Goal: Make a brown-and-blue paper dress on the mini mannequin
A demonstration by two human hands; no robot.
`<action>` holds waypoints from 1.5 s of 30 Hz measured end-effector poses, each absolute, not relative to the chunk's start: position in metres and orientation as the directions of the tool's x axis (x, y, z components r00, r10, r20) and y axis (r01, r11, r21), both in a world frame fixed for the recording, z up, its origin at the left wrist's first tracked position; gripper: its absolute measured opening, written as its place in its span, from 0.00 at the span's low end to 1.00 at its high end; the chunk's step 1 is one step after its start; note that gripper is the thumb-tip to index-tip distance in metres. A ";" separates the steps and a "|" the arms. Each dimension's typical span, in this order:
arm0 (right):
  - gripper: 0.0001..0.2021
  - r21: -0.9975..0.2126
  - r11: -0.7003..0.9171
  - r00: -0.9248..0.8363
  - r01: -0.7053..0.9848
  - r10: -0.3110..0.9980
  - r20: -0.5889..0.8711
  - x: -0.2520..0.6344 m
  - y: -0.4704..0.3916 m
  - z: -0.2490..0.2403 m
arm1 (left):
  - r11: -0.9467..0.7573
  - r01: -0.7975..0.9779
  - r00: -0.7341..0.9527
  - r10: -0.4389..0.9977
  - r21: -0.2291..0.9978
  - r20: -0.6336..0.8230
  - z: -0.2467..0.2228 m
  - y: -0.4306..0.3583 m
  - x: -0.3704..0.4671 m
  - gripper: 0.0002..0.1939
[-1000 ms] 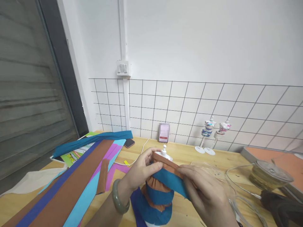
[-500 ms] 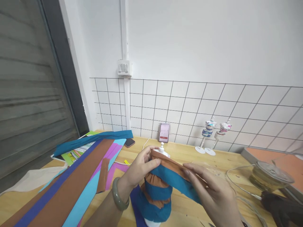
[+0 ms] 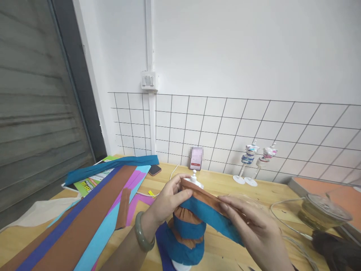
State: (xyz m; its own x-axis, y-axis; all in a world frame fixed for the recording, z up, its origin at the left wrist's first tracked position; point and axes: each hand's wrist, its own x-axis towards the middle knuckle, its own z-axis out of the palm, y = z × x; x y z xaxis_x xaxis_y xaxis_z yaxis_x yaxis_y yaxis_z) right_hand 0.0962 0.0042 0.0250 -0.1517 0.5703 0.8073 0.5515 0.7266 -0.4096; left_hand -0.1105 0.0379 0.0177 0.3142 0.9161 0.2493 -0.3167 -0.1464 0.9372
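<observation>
A small white dress form (image 3: 194,180) stands on the table, wrapped in tiers of teal and brown material (image 3: 189,230). Around its upper part runs a folded brown and teal strip (image 3: 210,211). My left hand (image 3: 172,195), with a green bangle at the wrist, pinches the strip against the form's top left side, thumb in front. To the right, my right hand (image 3: 251,222) holds the strip's other end between thumb and fingers, stretched out from the form. Part of that end is hidden behind the right fingers.
Long brown, blue and light-blue strips (image 3: 76,226) lie at the left over a green booklet (image 3: 87,185). Behind are a dark phone (image 3: 155,170), an upright phone (image 3: 196,158) and two small decorated forms (image 3: 248,158). A spool (image 3: 324,212) and cables are at the right.
My right hand has shifted slightly right and down along the strip. My left hand keeps its pinch at the form. The view has moved a little.
</observation>
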 end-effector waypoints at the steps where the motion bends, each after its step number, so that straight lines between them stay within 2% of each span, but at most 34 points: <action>1: 0.08 -0.380 0.748 -0.180 0.544 0.547 0.818 0.097 0.004 0.026 | -0.146 -0.313 0.312 0.918 0.939 0.246 0.017 0.038 -0.111 0.18; 4: 0.13 -0.296 0.824 -0.310 0.484 0.478 0.822 0.100 0.005 0.028 | -0.137 -0.324 0.323 0.914 0.936 0.245 0.017 0.038 -0.112 0.18; 7: 0.17 -0.262 0.857 -0.370 0.445 0.442 0.817 0.104 0.007 0.027 | -0.123 -0.343 0.352 0.902 0.931 0.249 0.017 0.039 -0.114 0.18; 14: 0.14 -0.255 0.844 -0.380 0.472 0.455 0.805 0.109 0.009 0.027 | -0.110 -0.341 0.383 0.890 0.934 0.245 0.015 0.039 -0.114 0.17; 24: 0.10 -0.322 0.801 -0.340 0.505 0.528 0.778 0.107 0.010 0.024 | -0.116 -0.317 0.418 0.874 0.941 0.248 0.016 0.037 -0.116 0.21; 29: 0.10 -0.330 0.792 -0.337 0.513 0.540 0.771 0.107 0.010 0.024 | -0.114 -0.308 0.374 0.898 0.944 0.231 0.017 0.035 -0.111 0.14; 34: 0.10 -0.403 0.767 -0.300 0.499 0.589 0.750 0.106 0.012 0.022 | -0.140 -0.291 0.359 0.901 0.946 0.244 0.018 0.035 -0.111 0.11; 45: 0.08 -0.561 0.651 -0.152 0.511 0.711 0.687 0.106 0.013 0.019 | -0.117 -0.263 0.367 0.906 0.958 0.211 0.015 0.036 -0.112 0.17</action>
State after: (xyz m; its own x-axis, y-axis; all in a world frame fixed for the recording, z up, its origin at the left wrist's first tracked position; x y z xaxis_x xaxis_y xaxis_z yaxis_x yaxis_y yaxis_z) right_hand 0.1056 0.0130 0.0187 -0.1516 0.7108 0.6869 0.5108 0.6513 -0.5612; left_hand -0.1123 0.0359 0.0149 0.3671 0.9060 0.2109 -0.2626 -0.1166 0.9578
